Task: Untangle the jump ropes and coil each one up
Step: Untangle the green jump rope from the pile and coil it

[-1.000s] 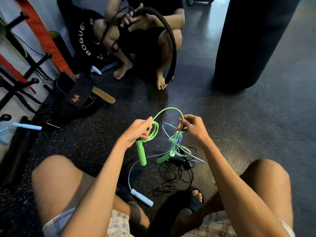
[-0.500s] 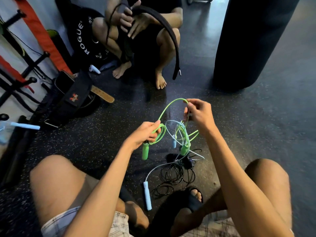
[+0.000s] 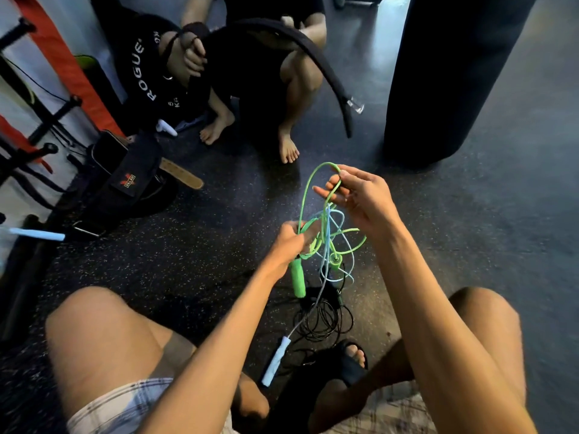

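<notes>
Green jump rope [image 3: 297,278]: loop pinched in right grip [image 3: 360,198], coils clutched in left grip [image 3: 289,242]

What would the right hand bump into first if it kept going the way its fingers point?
Most likely the other side of the green rope loop that the right hand pinches: its fingers point left toward that strand. Depth is hard to judge.

Dark speckled floor [image 3: 188,261], black jump rope coil [image 3: 326,321] lying on it, black lifting belt [image 3: 125,189] at left, well apart
</notes>
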Motion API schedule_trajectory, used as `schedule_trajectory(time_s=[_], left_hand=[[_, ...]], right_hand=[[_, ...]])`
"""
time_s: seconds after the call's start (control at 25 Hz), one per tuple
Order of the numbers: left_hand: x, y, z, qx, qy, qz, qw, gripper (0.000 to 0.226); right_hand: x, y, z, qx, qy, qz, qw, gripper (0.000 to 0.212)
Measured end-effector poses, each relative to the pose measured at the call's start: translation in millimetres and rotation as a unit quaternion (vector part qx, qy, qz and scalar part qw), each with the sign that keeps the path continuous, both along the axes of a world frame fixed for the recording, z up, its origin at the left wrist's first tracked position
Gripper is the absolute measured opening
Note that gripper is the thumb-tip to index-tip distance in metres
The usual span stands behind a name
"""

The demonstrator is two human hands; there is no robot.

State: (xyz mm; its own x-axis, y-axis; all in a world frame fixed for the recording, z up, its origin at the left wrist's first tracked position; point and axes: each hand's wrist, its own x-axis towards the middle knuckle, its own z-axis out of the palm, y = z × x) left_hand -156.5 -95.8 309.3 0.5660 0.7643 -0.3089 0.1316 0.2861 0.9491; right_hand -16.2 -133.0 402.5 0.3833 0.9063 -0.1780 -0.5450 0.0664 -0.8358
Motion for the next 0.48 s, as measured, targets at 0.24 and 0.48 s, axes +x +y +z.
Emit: schedule_trajectory(time_s=[0.24, 0.48], left_hand=[[-1, -12, -2, -0.175, -0.116, -0.001, 0.978, 0.022], [-9, -18, -22, -0.179, -0.073, -0.021, 0.981, 0.021]], right_hand=[[-6, -4, -15, -0.033, -0.041, -0.013, 0.999, 0.015], [-7, -6, -40, -0.159, -0.299, -0.045, 0.940, 0.026]])
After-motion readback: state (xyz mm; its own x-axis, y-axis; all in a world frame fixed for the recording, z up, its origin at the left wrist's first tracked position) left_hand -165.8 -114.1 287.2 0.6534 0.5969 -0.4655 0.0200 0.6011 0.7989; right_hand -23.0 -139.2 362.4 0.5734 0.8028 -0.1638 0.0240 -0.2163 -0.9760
